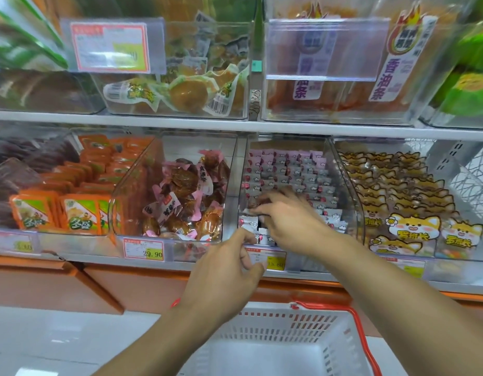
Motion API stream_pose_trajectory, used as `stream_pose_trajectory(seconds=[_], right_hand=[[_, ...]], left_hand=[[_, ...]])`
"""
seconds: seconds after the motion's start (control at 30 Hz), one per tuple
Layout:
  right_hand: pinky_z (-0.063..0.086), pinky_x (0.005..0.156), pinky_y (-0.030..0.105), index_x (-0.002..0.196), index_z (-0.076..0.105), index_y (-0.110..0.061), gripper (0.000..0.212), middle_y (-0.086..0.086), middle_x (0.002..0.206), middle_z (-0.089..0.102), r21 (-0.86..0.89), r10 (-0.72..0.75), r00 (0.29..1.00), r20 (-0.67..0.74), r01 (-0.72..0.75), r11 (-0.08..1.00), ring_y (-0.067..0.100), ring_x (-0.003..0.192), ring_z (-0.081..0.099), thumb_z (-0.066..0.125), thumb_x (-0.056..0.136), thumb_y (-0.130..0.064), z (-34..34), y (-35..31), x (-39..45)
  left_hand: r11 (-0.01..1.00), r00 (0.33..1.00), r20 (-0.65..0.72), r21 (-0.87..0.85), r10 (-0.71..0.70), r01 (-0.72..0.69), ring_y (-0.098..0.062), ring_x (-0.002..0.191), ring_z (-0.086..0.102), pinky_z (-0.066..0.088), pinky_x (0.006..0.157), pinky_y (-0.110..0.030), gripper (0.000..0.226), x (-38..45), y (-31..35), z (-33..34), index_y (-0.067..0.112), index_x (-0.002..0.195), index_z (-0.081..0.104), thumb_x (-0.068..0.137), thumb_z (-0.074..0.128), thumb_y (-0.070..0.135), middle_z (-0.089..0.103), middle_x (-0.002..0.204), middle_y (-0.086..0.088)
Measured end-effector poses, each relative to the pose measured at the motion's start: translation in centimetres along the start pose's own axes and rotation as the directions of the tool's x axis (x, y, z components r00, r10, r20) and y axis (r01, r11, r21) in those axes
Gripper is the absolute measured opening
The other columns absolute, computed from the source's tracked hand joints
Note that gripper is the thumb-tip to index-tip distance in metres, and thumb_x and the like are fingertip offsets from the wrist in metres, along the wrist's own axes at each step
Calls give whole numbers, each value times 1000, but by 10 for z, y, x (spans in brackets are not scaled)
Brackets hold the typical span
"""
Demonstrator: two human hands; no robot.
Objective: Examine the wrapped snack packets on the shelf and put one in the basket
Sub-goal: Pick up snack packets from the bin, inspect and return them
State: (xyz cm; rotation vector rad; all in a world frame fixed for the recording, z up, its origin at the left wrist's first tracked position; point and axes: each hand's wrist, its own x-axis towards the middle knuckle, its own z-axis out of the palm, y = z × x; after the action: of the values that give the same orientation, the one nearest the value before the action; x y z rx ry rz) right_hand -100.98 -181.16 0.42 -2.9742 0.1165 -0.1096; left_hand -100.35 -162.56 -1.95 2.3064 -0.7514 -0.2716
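Small pink-and-white wrapped snack packets [297,169] fill a clear bin [346,169] on the lower shelf, standing in rows. My right hand [286,221] reaches into the front of this bin, blurred by motion. Its fingertips pinch the edge of one white packet [245,211] near the bin's left wall. My left hand [229,270] hovers just in front of the bin's lower lip with loosely curled fingers that hold nothing, its thumb up by the lip. The white plastic basket [275,329] with a red handle [359,337] sits below my arms; I see nothing in it.
Neighbouring clear bins hold brown pink-wrapped snacks [186,196], orange packets [80,210] and fox-print packets [413,226]. The upper shelf carries bins of egg-like snacks [188,90] and orange strips [302,99]. Price tags [143,248] line the shelf edge.
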Motion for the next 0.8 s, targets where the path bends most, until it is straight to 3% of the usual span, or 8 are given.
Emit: stream_pose_trajectory(seconds=[0.1,0.17,0.27,0.4,0.53,0.63,0.7,0.8], right_hand=[[50,93,31,123,69,-34,27,-8,129,66,180,77,989,-123,-54,982,11,100,62,62,98,-25,-11,3,3],[56,82,27,111,72,-32,21,-8,115,71,287,189,953,-237,-117,951,8,87,65,68,94,-20,-23,10,4],[59,80,28,105,72,-32,22,-11,105,75,300,249,936,-248,-170,939,8,87,68,67,93,-14,-30,22,3],[58,82,29,121,69,-32,25,-6,116,73,152,204,971,-124,-184,971,12,89,68,66,96,-30,-20,22,4],[54,84,30,118,70,-33,25,-3,117,72,52,211,975,-63,-208,977,19,101,67,65,95,-39,-7,17,7],[51,68,23,90,69,-30,3,-13,88,72,306,271,952,-143,-218,927,8,82,68,69,93,-31,-7,15,7],[44,55,16,87,63,-30,10,-17,81,68,487,334,907,-258,-177,855,-2,69,63,65,96,-24,-11,13,4],[47,61,9,89,62,-29,16,-16,85,69,781,499,775,-389,-10,624,-7,78,64,62,99,-17,-28,6,-10]], left_hand=[[1000,1000,-1,15,6,-6,1,67,60,45,57,-23,36,0,0,1,55,111,41,88,68,52,61,80,17],[1000,1000,-10,-5,8,-8,2,68,59,41,56,-21,36,0,1,-1,55,111,39,89,68,50,60,78,17],[998,997,-70,-45,41,-44,0,74,57,39,57,-19,34,0,4,-2,52,112,43,90,69,44,58,77,14],[958,942,-188,120,278,-259,5,94,49,39,77,-11,25,-3,11,-1,40,112,56,90,68,37,54,96,25],[941,933,-154,152,325,-303,3,104,46,38,89,-17,24,-2,12,3,33,113,61,90,65,40,53,107,23],[953,941,-157,90,299,-288,6,107,46,35,91,-13,20,-2,10,4,35,110,62,91,67,38,53,107,25],[964,947,-181,17,264,-265,6,108,49,37,91,-14,16,-1,10,1,39,104,61,91,69,35,56,104,27],[972,960,-234,-138,155,-190,4,104,57,46,86,-17,14,-2,12,-2,40,96,63,90,72,31,61,99,29]])
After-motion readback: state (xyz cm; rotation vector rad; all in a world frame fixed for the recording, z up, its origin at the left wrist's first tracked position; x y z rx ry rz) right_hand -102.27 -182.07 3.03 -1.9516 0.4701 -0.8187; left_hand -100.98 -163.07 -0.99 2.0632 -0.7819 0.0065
